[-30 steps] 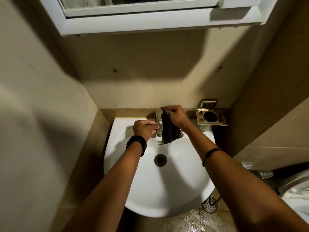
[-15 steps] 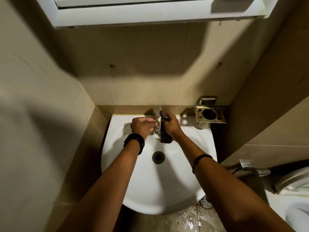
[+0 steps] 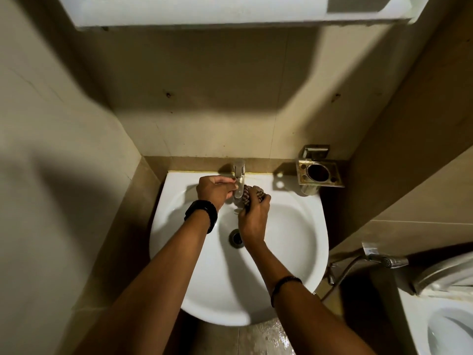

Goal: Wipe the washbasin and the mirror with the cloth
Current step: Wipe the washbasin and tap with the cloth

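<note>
Just behind my left hand [image 3: 214, 191], a chunky black watch [image 3: 202, 214] is strapped on with a broad dark band. Further up from my right hand [image 3: 254, 219], a thin black bracelet [image 3: 284, 284], beaded by the look of it, rings the forearm [image 3: 320, 321]. Both forearms are bare as far as I can see them.

We see dim, warm light from above — a hard shadow crosses the wall [image 3: 204, 98], the basin [image 3: 294, 239] shines bright — edges bend.
</note>
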